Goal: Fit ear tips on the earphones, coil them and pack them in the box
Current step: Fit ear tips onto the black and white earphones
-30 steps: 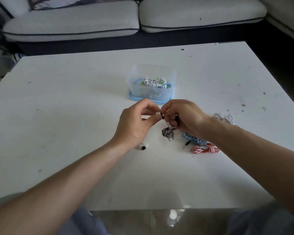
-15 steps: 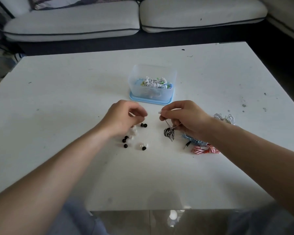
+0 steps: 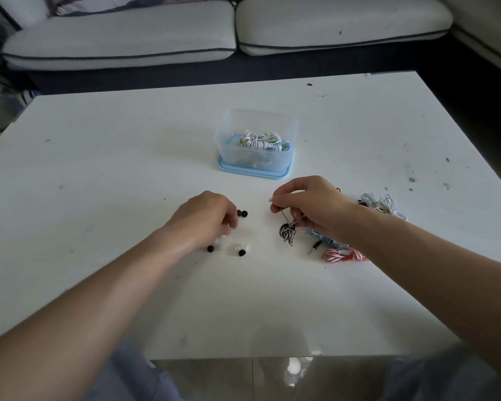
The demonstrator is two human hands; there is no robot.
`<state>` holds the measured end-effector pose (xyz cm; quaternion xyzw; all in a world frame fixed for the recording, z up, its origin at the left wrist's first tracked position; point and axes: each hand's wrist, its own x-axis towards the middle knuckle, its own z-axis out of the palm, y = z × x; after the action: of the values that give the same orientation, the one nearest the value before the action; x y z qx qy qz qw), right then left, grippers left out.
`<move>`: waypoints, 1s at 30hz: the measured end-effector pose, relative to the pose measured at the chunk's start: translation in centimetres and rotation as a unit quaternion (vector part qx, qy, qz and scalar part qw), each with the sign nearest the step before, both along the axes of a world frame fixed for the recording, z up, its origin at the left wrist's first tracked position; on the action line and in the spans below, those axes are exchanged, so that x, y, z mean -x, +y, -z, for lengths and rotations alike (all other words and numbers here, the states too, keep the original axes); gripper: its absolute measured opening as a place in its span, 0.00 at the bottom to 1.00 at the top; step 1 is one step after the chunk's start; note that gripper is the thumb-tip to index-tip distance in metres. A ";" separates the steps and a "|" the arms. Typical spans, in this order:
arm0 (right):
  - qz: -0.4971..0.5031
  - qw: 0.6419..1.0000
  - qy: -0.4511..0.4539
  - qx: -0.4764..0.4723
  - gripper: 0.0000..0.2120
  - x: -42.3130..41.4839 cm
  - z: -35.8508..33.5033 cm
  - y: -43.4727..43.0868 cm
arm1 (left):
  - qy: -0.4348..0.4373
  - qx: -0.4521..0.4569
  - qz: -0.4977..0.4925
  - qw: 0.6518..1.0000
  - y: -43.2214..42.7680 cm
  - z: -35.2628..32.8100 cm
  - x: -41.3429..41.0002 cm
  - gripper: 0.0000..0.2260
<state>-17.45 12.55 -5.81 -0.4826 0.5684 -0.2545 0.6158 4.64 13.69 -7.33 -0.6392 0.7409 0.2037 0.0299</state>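
Evidently the hands have been parted: a second ago the left hand (image 3: 204, 219) was pressed against the right hand (image 3: 310, 205) at the earbud, and it has since been carried down to the loose ear tips (image 3: 242, 213) on the bench (image 3: 99, 175), on the near left of the plastic box (image 3: 256, 143). From this it is judged that one tip has been seated and a second is being fetched for the other bud.

The left grip is curled over the tips, fingertips down on or just above the bench; whether a tip has been pinched cannot be told, since the fingers hide it. More black tips (image 3: 241, 252) lie just nearer than that hand.

The right grip is clamped, thumb against forefinger, on a white earbud (image 3: 270, 199) whose end shows past the fingertips. From it the striped earphone coil (image 3: 287, 232) hangs, near to or touching the bench in front of the box.

Nearer than the box and to its right, blue (image 3: 315, 235), red-and-white (image 3: 344, 254) and white earphones (image 3: 383, 205) wait in bundles. Finished white earphones (image 3: 256, 140) are already packed inside the box.
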 end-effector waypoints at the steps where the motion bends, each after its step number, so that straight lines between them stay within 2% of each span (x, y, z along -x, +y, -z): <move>1: 0.000 1.000 0.002 0.001 0.02 0.0 0.0 0.0 | -0.004 0.002 0.002 1.000 0.0 -0.1 0.1 0.07; 5: -0.007 1.000 0.007 0.006 0.03 0.3 -0.1 0.1 | -0.010 0.012 0.015 1.000 0.1 -0.5 0.4 0.07; 7: -0.019 1.000 0.011 0.013 0.04 0.3 -0.3 0.1 | 0.023 0.034 0.011 0.999 0.1 -0.9 0.3 0.05; 10: -0.046 0.999 0.006 0.026 0.05 0.3 -0.7 0.3 | 0.164 0.061 -0.040 0.984 0.2 -2.0 0.7 0.04; 14: -0.068 0.996 -0.023 0.043 0.06 0.1 -0.9 0.5 | 0.382 0.005 -0.121 0.916 0.6 -2.9 1.3 0.05; 17: -0.070 0.995 -0.038 0.055 0.04 -0.2 -1.0 0.7 | 0.459 -0.031 -0.140 0.877 0.6 -2.8 1.3 0.09; 22: -0.052 0.994 -0.069 0.063 0.03 -0.4 -0.7 0.7 | 0.535 -0.060 -0.183 0.823 0.9 -3.1 1.6 0.10; 30: -0.017 0.993 -0.080 0.079 0.03 -0.5 -0.6 0.4 | 0.577 -0.102 -0.199 0.786 1.0 -3.5 1.8 0.11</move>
<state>-16.99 12.97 -5.21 -0.5177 0.4868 -0.3258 0.6236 2.82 14.66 -3.88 -0.5292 0.4511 0.6103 -0.3793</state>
